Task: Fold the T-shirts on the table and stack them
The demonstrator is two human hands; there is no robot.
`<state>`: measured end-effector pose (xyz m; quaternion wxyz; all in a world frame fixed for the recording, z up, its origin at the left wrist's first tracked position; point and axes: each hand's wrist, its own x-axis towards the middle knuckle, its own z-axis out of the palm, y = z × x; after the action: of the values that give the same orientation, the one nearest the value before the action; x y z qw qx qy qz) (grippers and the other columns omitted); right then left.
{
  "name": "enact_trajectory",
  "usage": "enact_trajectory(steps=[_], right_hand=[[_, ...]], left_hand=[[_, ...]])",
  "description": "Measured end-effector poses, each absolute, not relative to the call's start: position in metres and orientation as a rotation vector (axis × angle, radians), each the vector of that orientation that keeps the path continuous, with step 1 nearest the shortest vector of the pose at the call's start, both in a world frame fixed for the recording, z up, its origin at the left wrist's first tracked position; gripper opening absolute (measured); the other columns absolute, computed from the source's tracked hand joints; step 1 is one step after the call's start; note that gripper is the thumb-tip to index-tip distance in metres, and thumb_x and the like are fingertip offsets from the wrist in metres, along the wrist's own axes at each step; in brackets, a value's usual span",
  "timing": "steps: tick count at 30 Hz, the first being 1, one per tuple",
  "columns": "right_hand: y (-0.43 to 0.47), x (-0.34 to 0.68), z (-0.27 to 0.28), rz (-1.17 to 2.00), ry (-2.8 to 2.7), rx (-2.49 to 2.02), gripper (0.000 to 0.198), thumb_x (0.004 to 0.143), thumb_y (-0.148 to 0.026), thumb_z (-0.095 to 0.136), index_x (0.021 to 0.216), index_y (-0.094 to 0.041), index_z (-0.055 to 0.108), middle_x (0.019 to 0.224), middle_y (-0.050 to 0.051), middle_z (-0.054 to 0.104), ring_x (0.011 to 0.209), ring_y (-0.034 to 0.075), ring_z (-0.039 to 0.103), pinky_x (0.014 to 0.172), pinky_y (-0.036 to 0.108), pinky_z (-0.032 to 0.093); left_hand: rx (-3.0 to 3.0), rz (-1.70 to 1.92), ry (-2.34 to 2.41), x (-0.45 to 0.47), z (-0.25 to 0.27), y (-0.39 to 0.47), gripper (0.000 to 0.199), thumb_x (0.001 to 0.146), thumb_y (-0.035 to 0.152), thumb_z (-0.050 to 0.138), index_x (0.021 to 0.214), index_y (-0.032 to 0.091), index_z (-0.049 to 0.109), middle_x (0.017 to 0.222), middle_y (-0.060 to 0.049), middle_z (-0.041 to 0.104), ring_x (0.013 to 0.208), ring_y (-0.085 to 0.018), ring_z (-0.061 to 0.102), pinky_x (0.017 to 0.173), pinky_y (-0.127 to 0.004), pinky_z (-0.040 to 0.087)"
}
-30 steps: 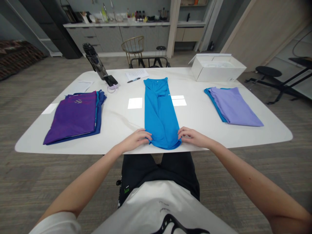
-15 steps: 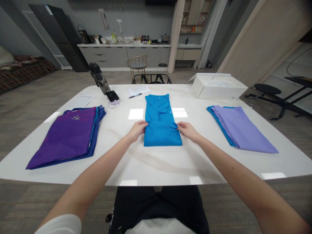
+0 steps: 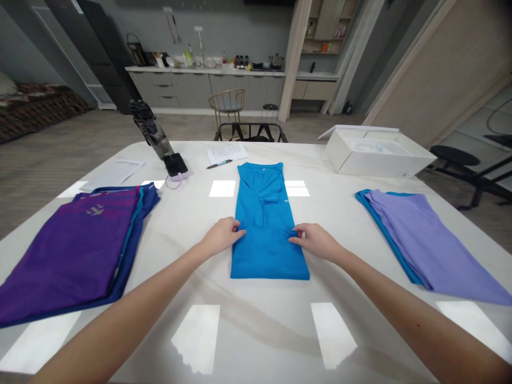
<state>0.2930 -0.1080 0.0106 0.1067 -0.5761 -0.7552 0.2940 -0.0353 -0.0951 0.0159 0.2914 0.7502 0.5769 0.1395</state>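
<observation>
A bright blue shirt (image 3: 268, 256), folded into a long narrow strip, lies in front of me on the white table (image 3: 192, 213). Its lower end is turned up in a flap, and its sleeve lies tucked across the upper part. At the left end of the flap's edge, my left hand (image 3: 224, 235) pinches the fabric between thumb and fingers. Opposite it, my right hand (image 3: 316, 240) has thumb and fingertips closed on the shirt's right edge. The flap looks nearly flat between both hands.
To the left lies a stack of folded clothes with a purple shirt (image 3: 76, 240) on top; to the right, a lilac garment (image 3: 432, 234) covers a blue one. Farther back are a water bottle (image 3: 154, 136), a phone (image 3: 175, 164), a pen (image 3: 219, 164), papers (image 3: 228, 153) and an open white box (image 3: 376, 154).
My view has come closer to the table, so things look larger and lower. Both hands stay at the flap's edges, and the raised right corner of the flap now lies flatter.
</observation>
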Motion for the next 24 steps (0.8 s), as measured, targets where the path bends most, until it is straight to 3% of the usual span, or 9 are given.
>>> enact_trajectory(steps=[3,9,14,18,24], right_hand=[[-0.099,0.297,0.016,0.887,-2.176,-1.668,0.041,0.095,-0.056,0.054,0.094,-0.021,0.074,0.088,0.006,0.073,0.077,0.022,0.065,0.070,0.033,0.046],[-0.046,0.304,0.047,0.975,-2.008,-1.517,0.043,0.092,-0.061,0.057,0.097,-0.022,0.074,0.084,0.004,0.071,0.076,0.021,0.062,0.068,0.031,0.046],[0.050,0.294,0.057,0.839,-1.764,-1.433,0.037,0.089,-0.057,0.063,0.084,-0.020,0.066,0.071,0.000,0.060,0.067,0.016,0.052,0.066,0.029,0.042],[0.136,0.275,0.036,0.875,-1.502,-1.292,0.032,0.088,-0.051,0.063,0.080,-0.021,0.057,0.068,-0.003,0.054,0.064,0.014,0.048,0.064,0.027,0.041],[0.198,0.258,-0.010,0.558,-1.576,-1.714,0.023,0.089,-0.037,0.060,0.072,-0.021,0.057,0.066,0.000,0.057,0.067,0.018,0.052,0.068,0.030,0.041]], left_hand=[[2.046,0.361,1.414,-0.043,0.021,-0.082,0.031,0.089,0.048,0.059,0.073,0.022,0.066,0.082,-0.003,0.066,0.075,-0.020,0.062,0.067,-0.031,0.044],[2.086,0.525,1.198,-0.055,0.057,-0.023,0.033,0.093,0.053,0.057,0.097,0.024,0.072,0.101,-0.003,0.069,0.093,-0.021,0.063,0.083,-0.032,0.048],[1.892,0.831,1.188,-0.042,0.070,0.075,0.029,0.091,0.047,0.062,0.091,0.019,0.067,0.089,-0.003,0.068,0.085,-0.021,0.061,0.083,-0.035,0.049],[1.262,1.083,1.015,-0.019,0.042,0.148,0.022,0.091,0.037,0.062,0.104,0.020,0.061,0.087,-0.002,0.069,0.081,-0.018,0.065,0.084,-0.036,0.054],[0.757,1.029,1.074,0.007,-0.004,0.200,0.013,0.087,0.030,0.060,0.085,0.017,0.063,0.073,-0.006,0.068,0.073,-0.022,0.067,0.081,-0.039,0.057]])
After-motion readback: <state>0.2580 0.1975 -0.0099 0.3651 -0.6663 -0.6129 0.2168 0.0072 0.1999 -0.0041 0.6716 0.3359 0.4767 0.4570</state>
